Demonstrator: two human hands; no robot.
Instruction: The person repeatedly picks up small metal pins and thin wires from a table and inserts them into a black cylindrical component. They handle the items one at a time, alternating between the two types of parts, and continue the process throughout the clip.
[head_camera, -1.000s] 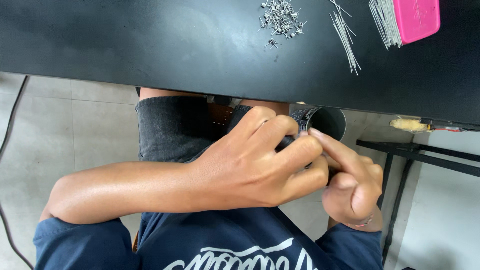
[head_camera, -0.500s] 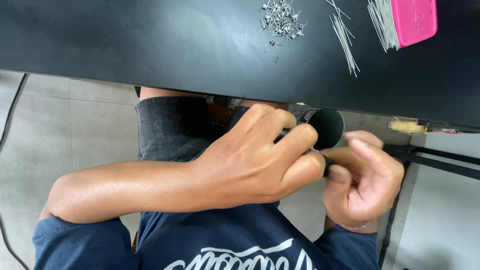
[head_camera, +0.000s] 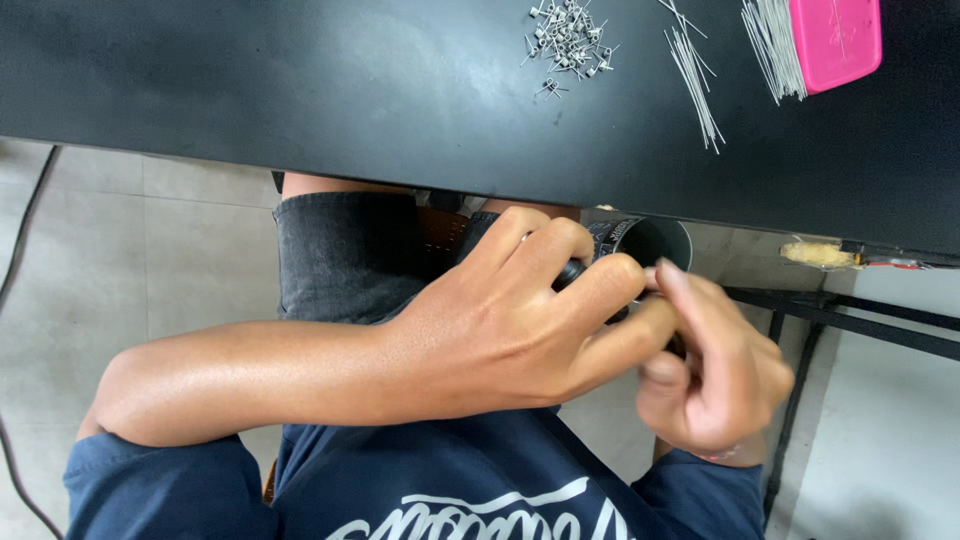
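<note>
My left hand (head_camera: 500, 335) reaches across my lap, its fingers closed on a small black tool (head_camera: 572, 270) whose end shows between my index and middle fingers. My right hand (head_camera: 720, 385) is blurred and curled against the left fingertips, with a dark piece of the same tool (head_camera: 679, 346) showing between its fingers. Just beyond both hands, under the table edge, sits a black round cup (head_camera: 655, 240) with its mouth facing me. Most of the tool is hidden by my fingers.
On the black table (head_camera: 300, 90) lie a heap of small metal coils (head_camera: 565, 35), loose straight wires (head_camera: 692, 65), a wire bundle (head_camera: 772, 40) and a pink box (head_camera: 835, 40). A black metal frame (head_camera: 860, 315) stands at right, with tiled floor below.
My right hand drew back from the left fingertips, then came in again and curled against them. The left hand shifted slightly, uncovering more of the black cup.
</note>
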